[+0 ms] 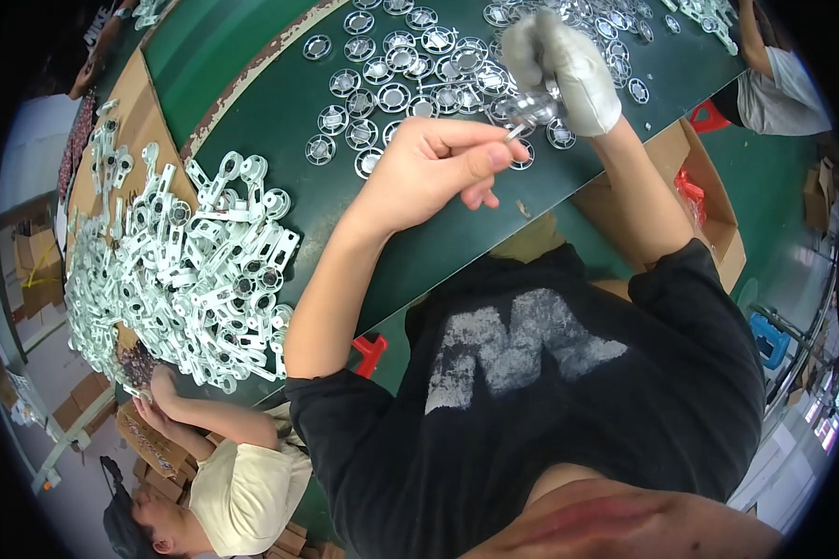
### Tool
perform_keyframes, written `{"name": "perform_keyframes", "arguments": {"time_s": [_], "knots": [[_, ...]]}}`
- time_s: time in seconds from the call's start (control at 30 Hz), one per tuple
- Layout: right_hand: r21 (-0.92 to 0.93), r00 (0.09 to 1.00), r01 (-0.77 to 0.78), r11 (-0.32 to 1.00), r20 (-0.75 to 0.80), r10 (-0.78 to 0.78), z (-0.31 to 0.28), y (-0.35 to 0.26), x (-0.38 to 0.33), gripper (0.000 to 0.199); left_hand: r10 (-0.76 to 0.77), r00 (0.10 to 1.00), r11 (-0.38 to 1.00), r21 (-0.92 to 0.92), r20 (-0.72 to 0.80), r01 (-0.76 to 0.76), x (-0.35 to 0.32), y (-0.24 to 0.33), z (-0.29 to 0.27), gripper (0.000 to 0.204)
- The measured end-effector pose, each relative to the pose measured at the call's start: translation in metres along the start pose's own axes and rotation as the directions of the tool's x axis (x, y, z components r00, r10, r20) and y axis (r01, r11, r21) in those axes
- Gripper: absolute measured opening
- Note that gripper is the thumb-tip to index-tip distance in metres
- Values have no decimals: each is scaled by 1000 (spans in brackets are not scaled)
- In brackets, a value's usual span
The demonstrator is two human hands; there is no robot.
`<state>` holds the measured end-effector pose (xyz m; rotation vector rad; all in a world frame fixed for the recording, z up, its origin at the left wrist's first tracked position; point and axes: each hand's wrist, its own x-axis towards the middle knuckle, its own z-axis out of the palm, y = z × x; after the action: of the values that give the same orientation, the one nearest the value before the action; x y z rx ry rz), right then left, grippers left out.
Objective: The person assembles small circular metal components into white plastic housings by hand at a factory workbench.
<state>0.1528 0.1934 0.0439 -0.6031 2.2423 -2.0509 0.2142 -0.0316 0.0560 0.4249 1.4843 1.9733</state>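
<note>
My left hand (443, 172) is bare and closed, thumb and forefinger pinching the thin stem of a shiny chrome part (531, 110). The part is blurred; a rounded clear or chrome body shows beyond the stem. My right hand (569, 79), in a white glove, is right beside it with the fingers curled together. Whatever lies inside the glove's grip is hidden. Under and around both hands, many round chrome wheel-shaped pieces (392, 97) lie spread on the dark green table (345, 270).
A large heap of pale green-white plastic parts (196, 261) covers the table's left side, partly over cardboard (140, 102). At the lower left a co-worker (252, 484) reaches into it. An open carton (718, 214) with red items stands by the table's right edge. Another person (783, 84) is at the upper right.
</note>
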Motion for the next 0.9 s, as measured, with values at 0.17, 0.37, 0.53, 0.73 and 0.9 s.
{"name": "perform_keyframes", "arguments": {"time_s": [0.17, 0.37, 0.53, 0.73, 0.9], "knots": [[-216, 989, -45, 975, 131, 74, 15, -17, -24, 40, 42, 999, 986, -164, -3, -42, -5, -7, -8, 28], [-250, 610, -403, 880, 644, 462, -7, -42, -19, 19, -188, 976, 975, 143, 110, 172, -18, 12, -25, 29], [-599, 577, -50, 799, 636, 512, -32, -40, -6, 31, -257, 964, 529, 844, 65, 84, -16, 33, -45, 24], [-903, 975, -165, 396, -89, 205, -22, -23, 57, 43, 557, 672, 336, 873, -488, 354, 44, 42, -167, 34], [-927, 978, -118, 356, -171, -121, -10, -2, 45, 35, 727, 614, 130, 939, -308, 318, 73, 44, -239, 82]]}}
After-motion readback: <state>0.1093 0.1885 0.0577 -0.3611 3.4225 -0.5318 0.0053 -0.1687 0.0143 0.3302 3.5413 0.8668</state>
